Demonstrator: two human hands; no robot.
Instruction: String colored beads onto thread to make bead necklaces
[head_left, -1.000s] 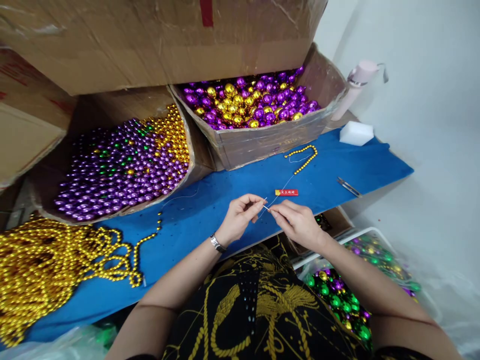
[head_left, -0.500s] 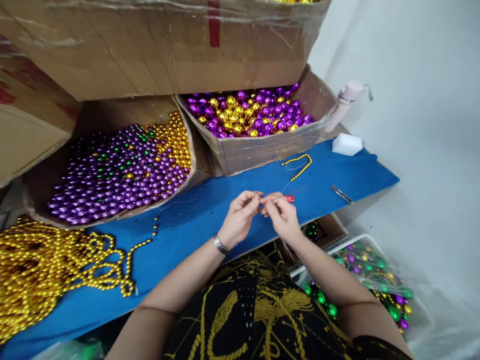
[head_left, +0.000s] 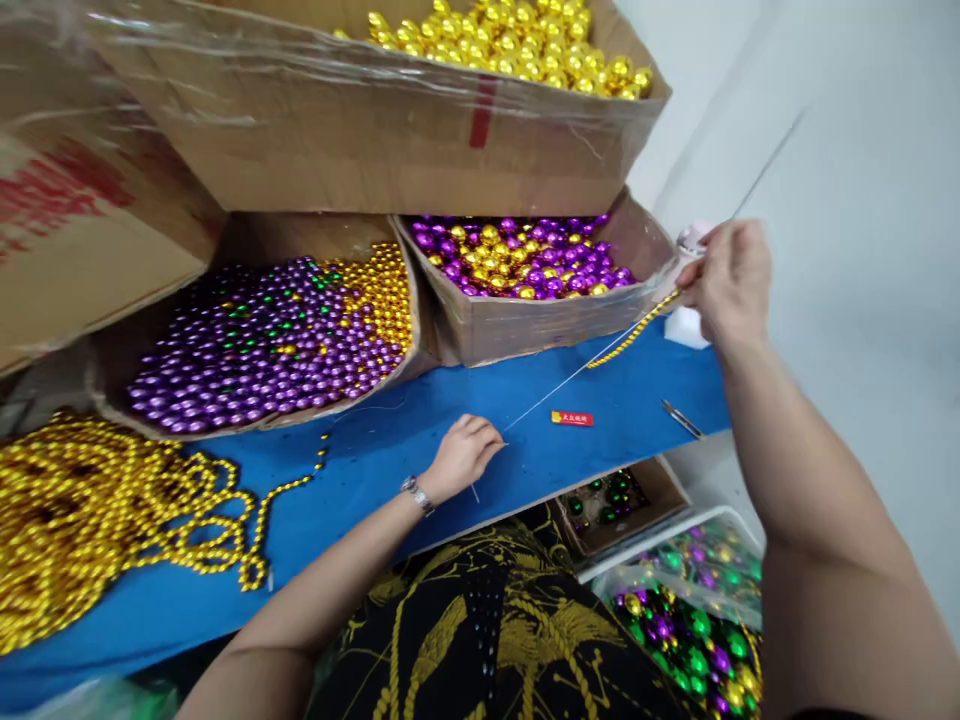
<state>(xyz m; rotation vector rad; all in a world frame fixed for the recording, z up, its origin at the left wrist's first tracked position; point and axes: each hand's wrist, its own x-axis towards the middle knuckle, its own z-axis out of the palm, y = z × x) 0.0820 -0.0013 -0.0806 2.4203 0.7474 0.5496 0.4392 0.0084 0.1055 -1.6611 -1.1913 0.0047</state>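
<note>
My left hand (head_left: 466,460) pinches the end of a thin white thread (head_left: 544,403) low over the blue cloth, and a short tail hangs beneath it. The thread runs taut up to my right hand (head_left: 733,285), which is raised at the right and slightly blurred. Its fingers are closed on a short string of gold beads (head_left: 634,338), which slants down to the left beside the thread. A long thin needle-like rod (head_left: 769,160) sticks up from the top of that hand. Whatever lies inside the right fingers is hidden.
Gold bead strands (head_left: 67,520) heap at the left of the blue cloth (head_left: 420,400). Open boxes hold purple and gold beads (head_left: 277,340) and bigger balls (head_left: 517,260). Tweezers (head_left: 682,420), a red label (head_left: 572,418) and a white block (head_left: 686,328) lie at right. A bead-filled bin (head_left: 690,630) stands below.
My hands, together over the cloth before, are now far apart. The right hand has gone up and right, lifting the gold bead string off the cloth. The thread has been pulled straight.
</note>
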